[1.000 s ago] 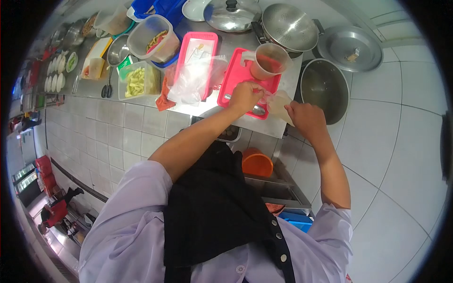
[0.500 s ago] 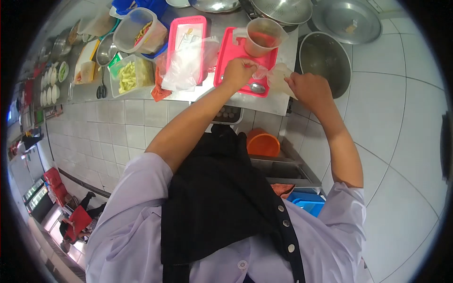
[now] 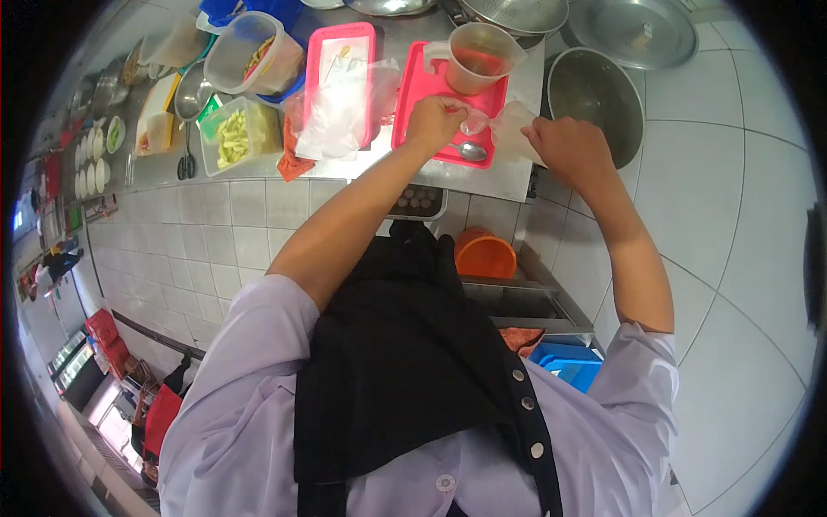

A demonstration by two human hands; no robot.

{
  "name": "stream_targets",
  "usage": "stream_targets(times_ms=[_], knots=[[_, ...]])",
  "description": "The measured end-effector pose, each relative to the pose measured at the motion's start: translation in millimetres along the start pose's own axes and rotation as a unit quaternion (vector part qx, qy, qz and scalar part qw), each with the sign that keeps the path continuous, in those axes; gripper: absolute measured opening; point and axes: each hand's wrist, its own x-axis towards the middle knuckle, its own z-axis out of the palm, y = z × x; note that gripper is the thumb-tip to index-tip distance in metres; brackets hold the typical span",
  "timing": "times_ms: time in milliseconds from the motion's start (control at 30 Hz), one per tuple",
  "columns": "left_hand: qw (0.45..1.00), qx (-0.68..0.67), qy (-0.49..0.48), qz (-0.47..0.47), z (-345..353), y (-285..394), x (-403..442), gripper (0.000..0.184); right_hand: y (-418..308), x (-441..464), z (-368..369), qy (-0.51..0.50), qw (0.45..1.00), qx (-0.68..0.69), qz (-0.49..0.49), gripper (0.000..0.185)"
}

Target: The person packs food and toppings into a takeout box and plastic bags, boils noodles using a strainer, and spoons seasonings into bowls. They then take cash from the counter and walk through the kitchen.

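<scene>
My left hand pinches one end of a thin clear plastic bag above a pink tray. At the table's right corner, my right hand is closed on the bag's other, pale end. A clear measuring jug with reddish-brown liquid stands on the tray, just beyond my left hand. Below the bag, a metal spoon lies on the tray. Left of my left hand, more plastic bags lie over a second pink tray.
Right of the table stands a large metal pot. A tub of cut green vegetables, a clear tub and an orange cloth are at the left. An orange bucket is below the table edge.
The view has shifted, so the table sits higher in the picture. Both hands still hold the bag, which looks stretched a little wider between them.
</scene>
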Motion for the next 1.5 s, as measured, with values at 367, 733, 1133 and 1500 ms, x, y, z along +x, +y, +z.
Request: stream_targets(times_ms=[367,733,1133,1500], knots=[[1.000,-0.004,0.005,-0.016,3,-6,4,0.022,0,0,4,0.021,0.999,-0.026,-0.027,0.042],[0.998,-0.053,0.015,0.041,7,-19,7,0.019,25,-20,29,0.024,0.972,0.216,0.092,0.038],[0.993,-0.102,0.006,0.066,-39,7,-8,0.019,14,-16,176,0.182,0.743,0.599,0.238,0.040],[0.995,0.017,-0.089,0.038,-139,83,-47,0.019,-56,-24,64,0.290,0.794,0.496,0.200,0.031]])
